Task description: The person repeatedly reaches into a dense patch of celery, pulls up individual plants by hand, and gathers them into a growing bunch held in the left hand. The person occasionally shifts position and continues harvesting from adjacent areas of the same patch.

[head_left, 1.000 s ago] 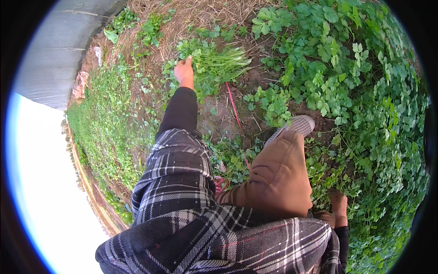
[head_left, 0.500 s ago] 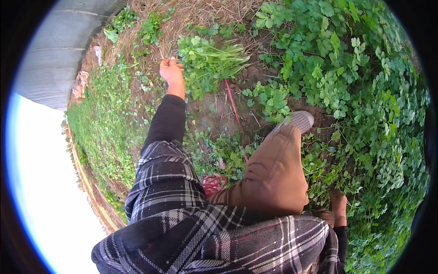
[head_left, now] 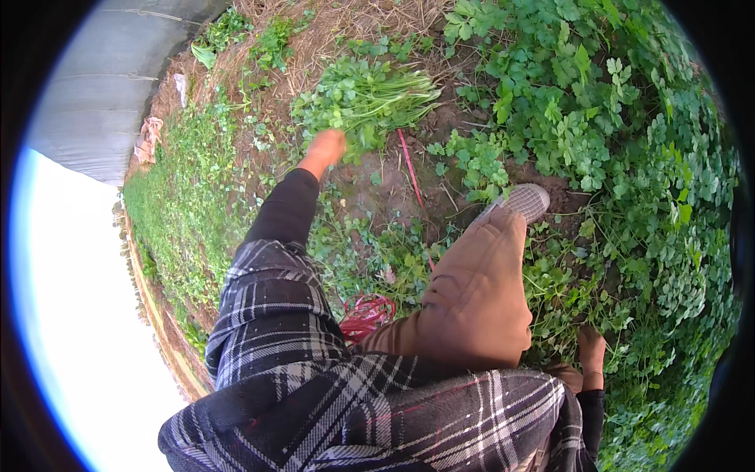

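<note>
soil [head_left: 385, 185] supports the leafy bunch [head_left: 370, 98], so our nearby left hand [head_left: 327, 146] needn't; we cannot tell its grip or our right hand's [head_left: 591, 351].

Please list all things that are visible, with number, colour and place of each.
Leafy stems: one pile, green, upper middle
Strip: one, pink, below stems
Tangled strips: one heap, pink, lower middle
Leafy plants: many, green, right
Low plants: many, green, left
Straw: much, tan, top
Soil: one patch, brown, middle
Sheeting: one, grey, upper left
Crumpled scrap: one, pale pink, beside sheeting
Small scrap: one, white, upper left
Sky: one area, white, left
Shoe: one, grey, centre-right
Trousers: one pair, brown, lower middle
Checked jacket: one, black-and-white, bottom
Left hand: one, bare, at stems' lower-left edge
Right hand: one, bare, lower right
</note>
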Demonstrator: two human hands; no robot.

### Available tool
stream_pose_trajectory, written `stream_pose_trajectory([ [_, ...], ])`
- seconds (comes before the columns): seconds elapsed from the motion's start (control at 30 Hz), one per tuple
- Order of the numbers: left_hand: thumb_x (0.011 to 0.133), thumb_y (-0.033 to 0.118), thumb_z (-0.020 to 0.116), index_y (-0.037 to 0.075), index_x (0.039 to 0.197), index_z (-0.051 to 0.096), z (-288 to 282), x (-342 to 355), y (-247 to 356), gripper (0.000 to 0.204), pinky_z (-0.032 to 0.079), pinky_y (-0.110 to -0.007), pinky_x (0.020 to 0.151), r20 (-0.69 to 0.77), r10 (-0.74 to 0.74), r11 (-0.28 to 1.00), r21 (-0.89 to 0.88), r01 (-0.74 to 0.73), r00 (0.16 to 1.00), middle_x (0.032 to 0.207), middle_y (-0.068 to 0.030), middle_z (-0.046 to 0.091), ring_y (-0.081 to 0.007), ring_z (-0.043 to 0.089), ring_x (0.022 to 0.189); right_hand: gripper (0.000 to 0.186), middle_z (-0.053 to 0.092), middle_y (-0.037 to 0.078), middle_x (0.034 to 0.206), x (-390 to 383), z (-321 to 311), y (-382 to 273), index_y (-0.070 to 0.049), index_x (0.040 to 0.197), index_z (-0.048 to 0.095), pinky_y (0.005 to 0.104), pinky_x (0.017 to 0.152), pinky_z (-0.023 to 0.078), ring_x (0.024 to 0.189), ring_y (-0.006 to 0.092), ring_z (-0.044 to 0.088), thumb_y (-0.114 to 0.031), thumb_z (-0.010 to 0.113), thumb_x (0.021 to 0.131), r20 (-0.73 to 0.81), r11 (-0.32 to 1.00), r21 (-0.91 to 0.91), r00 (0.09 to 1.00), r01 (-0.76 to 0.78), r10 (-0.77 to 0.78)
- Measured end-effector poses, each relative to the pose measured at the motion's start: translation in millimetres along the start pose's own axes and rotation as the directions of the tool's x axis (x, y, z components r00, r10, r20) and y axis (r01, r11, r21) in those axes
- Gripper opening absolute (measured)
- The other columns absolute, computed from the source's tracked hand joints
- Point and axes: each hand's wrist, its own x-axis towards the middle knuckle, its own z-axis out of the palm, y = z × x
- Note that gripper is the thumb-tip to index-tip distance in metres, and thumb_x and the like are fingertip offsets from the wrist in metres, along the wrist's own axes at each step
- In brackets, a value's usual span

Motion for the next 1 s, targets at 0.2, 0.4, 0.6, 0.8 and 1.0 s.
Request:
stream_pose_trajectory([
  [0.2,0.069,0.010,0.065,0.002,0.099,0.063,13.2,-91.8,-85.9,0.031,0.050,-0.040,0.074,0.207,-0.357,0.918,0.261,0.300,0.911,0.095,-0.0198,0.062,-0.0333,0.060,0.086,0.020,0.064,0.018,0.080,-25.5,-18.6,16.9,0.000,0.089,0.063,0.0355,0.063,0.048,0.071,0.0301,0.063,-0.012,0.058,0.075,0.048,0.982,0.110,0.988,-0.150,0.146],
  [0.4,0.079,0.011,0.052,0.007,0.088,0.060,32.6,-52.6,8.6,0.013,0.050,-0.037,0.069,-0.306,0.086,0.932,0.361,0.032,0.948,0.085,-0.0097,0.060,-0.0266,0.061,0.082,0.019,0.064,0.018,0.080,-23.6,-14.5,15.7,-0.001,0.089,0.064,0.0375,0.064,0.047,0.070,0.0321,0.062,-0.013,0.058,0.075,-0.010,0.999,0.026,0.999,-0.040,0.040],
  [0.6,0.072,0.011,0.056,0.008,0.079,0.062,19.7,77.3,108.3,0.009,0.044,-0.037,0.073,-0.542,0.366,0.891,0.438,-0.117,0.756,0.082,-0.0039,0.057,-0.0235,0.055,0.087,0.017,0.063,0.019,0.082,-7.6,-16.6,21.9,0.001,0.086,0.064,0.0362,0.065,0.049,0.073,0.0332,0.062,-0.012,0.058,0.076,-0.043,0.989,0.128,0.996,-0.073,0.080],
  [0.8,0.070,0.010,0.054,0.013,0.070,0.061,11.2,119.2,119.1,0.007,0.044,-0.036,0.070,-0.480,0.450,0.829,0.539,-0.152,0.753,0.077,-0.0030,0.057,-0.0222,0.055,0.085,0.019,0.064,0.019,0.084,-8.2,-29.4,38.8,-0.001,0.088,0.065,0.0370,0.067,0.049,0.075,0.0335,0.062,-0.014,0.057,0.075,-0.039,0.971,-0.052,0.972,-0.234,0.232],
  [1.0,0.071,0.013,0.054,0.014,0.068,0.063,32.5,161.1,138.2,0.009,0.044,-0.036,0.069,-0.543,0.230,0.956,0.281,-0.084,0.807,0.077,-0.0046,0.059,-0.0225,0.058,0.080,0.020,0.064,0.019,0.082,13.2,-22.5,20.7,-0.003,0.088,0.065,0.0379,0.067,0.049,0.075,0.0344,0.062,-0.015,0.057,0.075,0.024,0.994,-0.030,0.994,-0.107,0.108],
])
